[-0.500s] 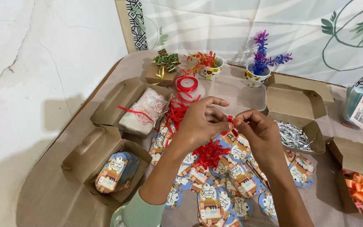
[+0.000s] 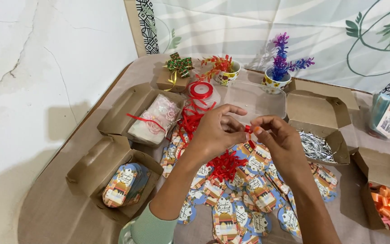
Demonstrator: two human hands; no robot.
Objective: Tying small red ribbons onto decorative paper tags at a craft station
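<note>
My left hand [image 2: 216, 131] and my right hand [image 2: 280, 138] meet above the middle of the table, fingertips pinching a small piece of red ribbon [image 2: 248, 129] between them. Below the hands lie several printed paper gift tags [image 2: 224, 217] spread on the cloth, with a pile of red ribbon bows [image 2: 225, 165] among them. A spool of red ribbon [image 2: 201, 90] sits on a clear tub just beyond my left hand, with loose red ribbon trailing from it.
Open brown cardboard boxes surround the work area: one with stacked tags [image 2: 122, 185], one with a clear bag [image 2: 154, 118], one with silver shreds [image 2: 314, 145], one with an orange bow [image 2: 388, 202]. A clear plastic lid [image 2: 256, 97] and two cups of artificial plants [image 2: 277, 77] stand behind.
Both hands keep pinching the red ribbon piece in about the same spot; the fingers have shifted only slightly.
</note>
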